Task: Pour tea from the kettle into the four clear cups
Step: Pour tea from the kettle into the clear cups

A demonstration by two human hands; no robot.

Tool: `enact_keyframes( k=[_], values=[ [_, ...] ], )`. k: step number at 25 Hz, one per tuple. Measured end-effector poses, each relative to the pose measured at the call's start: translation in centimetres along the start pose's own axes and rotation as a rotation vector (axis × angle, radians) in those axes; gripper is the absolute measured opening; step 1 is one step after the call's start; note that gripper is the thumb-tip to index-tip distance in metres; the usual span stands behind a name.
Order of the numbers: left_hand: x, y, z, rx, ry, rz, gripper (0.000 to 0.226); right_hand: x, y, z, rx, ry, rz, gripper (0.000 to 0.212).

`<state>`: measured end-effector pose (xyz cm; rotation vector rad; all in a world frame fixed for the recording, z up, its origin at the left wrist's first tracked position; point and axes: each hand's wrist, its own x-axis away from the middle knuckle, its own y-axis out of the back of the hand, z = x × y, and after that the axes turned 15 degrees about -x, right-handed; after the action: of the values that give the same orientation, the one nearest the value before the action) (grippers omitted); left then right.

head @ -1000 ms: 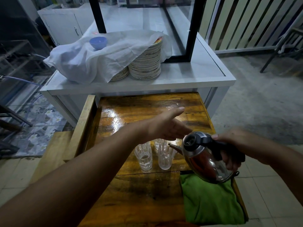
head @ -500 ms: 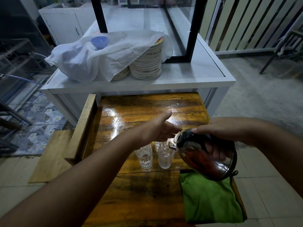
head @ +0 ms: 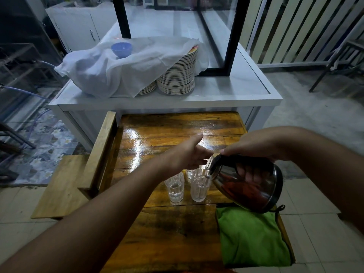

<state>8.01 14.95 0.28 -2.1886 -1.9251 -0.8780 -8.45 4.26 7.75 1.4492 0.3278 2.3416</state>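
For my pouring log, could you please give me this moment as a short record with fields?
surface: wooden table
kettle: steel kettle tipped steeply, spout over the near right clear cup
right hand: right hand grips the kettle's handle
left hand: left hand open, held above the cups, holding nothing
cups: near left clear cup beside it; others partly hidden behind
stream: cannot tell
cloth: green cloth under the kettle

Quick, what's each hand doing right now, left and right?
Left hand: open, fingers straight, above the cups, holding nothing.
Right hand: gripping the tilted kettle by its handle.
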Motion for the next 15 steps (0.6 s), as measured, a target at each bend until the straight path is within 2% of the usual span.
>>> enact_keyframes(
  k=[15],
  values=[
    [0.8, 0.3, 0.4, -0.018, 0.011, -0.052, 0.083, 0.1, -0.8, 2.9, 0.097, -0.081, 0.004, 0.054]
  ],
)
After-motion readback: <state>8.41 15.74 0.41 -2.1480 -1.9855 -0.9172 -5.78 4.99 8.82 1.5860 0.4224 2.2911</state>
